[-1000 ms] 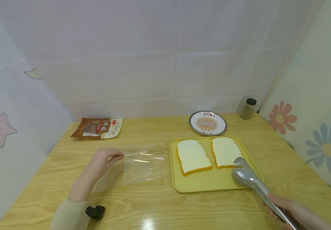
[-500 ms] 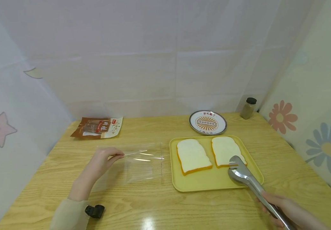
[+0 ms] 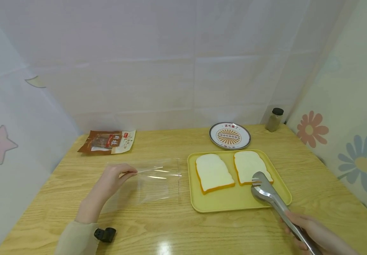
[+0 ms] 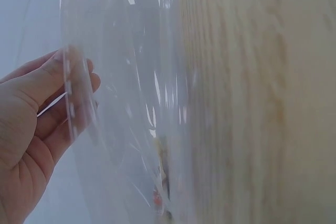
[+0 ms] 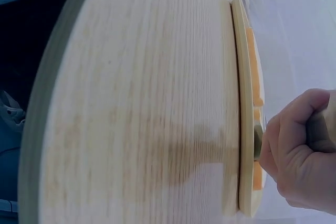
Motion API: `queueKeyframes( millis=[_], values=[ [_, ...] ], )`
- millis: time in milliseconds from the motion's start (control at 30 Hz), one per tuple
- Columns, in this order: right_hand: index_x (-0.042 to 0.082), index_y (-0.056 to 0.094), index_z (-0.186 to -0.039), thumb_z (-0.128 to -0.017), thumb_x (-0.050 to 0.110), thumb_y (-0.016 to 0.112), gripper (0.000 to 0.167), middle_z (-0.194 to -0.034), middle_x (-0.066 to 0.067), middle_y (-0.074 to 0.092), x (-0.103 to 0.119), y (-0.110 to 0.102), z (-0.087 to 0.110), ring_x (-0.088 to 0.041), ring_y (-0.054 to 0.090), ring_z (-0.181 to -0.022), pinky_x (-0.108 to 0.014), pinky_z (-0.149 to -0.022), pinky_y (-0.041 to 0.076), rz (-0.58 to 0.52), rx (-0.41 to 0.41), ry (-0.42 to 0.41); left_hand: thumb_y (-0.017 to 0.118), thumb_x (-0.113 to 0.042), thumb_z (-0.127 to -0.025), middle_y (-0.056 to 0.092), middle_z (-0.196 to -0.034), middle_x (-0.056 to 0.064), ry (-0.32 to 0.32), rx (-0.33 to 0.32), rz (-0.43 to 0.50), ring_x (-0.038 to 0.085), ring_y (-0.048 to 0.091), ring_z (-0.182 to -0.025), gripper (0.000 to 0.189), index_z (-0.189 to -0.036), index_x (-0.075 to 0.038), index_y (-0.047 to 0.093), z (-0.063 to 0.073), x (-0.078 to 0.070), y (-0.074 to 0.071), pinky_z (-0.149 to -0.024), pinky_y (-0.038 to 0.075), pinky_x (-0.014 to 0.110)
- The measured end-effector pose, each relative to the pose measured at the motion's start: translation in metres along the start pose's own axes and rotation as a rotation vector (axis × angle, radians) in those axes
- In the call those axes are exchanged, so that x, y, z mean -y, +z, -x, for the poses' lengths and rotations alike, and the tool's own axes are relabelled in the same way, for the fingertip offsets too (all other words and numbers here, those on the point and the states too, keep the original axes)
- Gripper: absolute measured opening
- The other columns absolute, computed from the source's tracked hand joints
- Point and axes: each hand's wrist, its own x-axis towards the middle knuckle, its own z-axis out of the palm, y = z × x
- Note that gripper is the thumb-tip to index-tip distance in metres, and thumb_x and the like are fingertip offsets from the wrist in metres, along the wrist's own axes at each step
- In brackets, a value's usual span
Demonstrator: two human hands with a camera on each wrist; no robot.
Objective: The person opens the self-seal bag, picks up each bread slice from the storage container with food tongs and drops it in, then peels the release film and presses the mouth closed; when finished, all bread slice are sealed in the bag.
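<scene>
A clear plastic bag [image 3: 158,191] lies on the table's left half. My left hand [image 3: 116,179] pinches its upper layer between thumb and fingers, and the left wrist view shows the film [image 4: 126,77] lifted at that hand. My right hand [image 3: 310,230] grips metal tongs [image 3: 280,205] by the handles. Their tips reach over the yellow tray [image 3: 221,203] to the near edge of the right bread slice [image 3: 251,164]; whether they touch it I cannot tell. Another bread slice [image 3: 214,172] lies flat on the tray's left side. In the right wrist view the fingers [image 5: 294,145] wrap round the handle.
Behind the tray sits a round patterned plate [image 3: 230,135]. A dark-capped jar [image 3: 274,120] stands at the back right corner. A brown food packet [image 3: 108,141] lies at the back left. Fabric-like walls [image 3: 145,88] enclose the wooden table [image 3: 158,232].
My right hand and the tongs have shifted left, so the tips have moved from the right slice's near right corner along its front edge. The left hand and bag stay put.
</scene>
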Motion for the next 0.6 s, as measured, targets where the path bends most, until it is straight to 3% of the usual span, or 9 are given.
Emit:
queueKeyframes(
  millis=[233, 400, 600],
  values=[
    [0.013, 0.053, -0.102, -0.101, 0.045, 0.035, 0.037, -0.082, 0.007, 0.055, 0.001, 0.009, -0.011, -0.004, 0.046, -0.052, -0.017, -0.048, 0.043, 0.066, -0.112, 0.001, 0.076, 0.003, -0.072, 0.073, -0.079, 0.000, 0.030, -0.027, 0.016, 0.012, 0.067, -0.070, 0.016, -0.081, -0.009, 0.074, 0.000, 0.000, 0.001, -0.064, 0.054, 0.017],
    [0.011, 0.053, -0.098, -0.100, 0.047, 0.036, 0.040, -0.072, 0.006, 0.051, 0.005, 0.014, -0.021, -0.002, 0.044, -0.050, -0.016, -0.046, 0.043, 0.114, -0.163, -0.027, 0.076, 0.005, -0.070, 0.072, -0.078, 0.001, 0.037, -0.045, 0.023, 0.012, 0.067, -0.070, 0.018, -0.080, -0.010, 0.074, 0.001, 0.001, 0.002, -0.066, 0.047, 0.005],
    [0.007, 0.049, -0.103, -0.101, 0.045, 0.035, 0.040, -0.077, 0.006, 0.054, 0.012, 0.015, -0.034, -0.002, 0.044, -0.049, -0.016, -0.045, 0.043, 0.137, -0.214, -0.067, 0.076, 0.005, -0.070, 0.072, -0.078, 0.001, 0.044, -0.054, 0.018, 0.012, 0.067, -0.069, 0.018, -0.080, -0.010, 0.074, 0.001, 0.001, 0.002, -0.067, 0.047, 0.005]
  ],
)
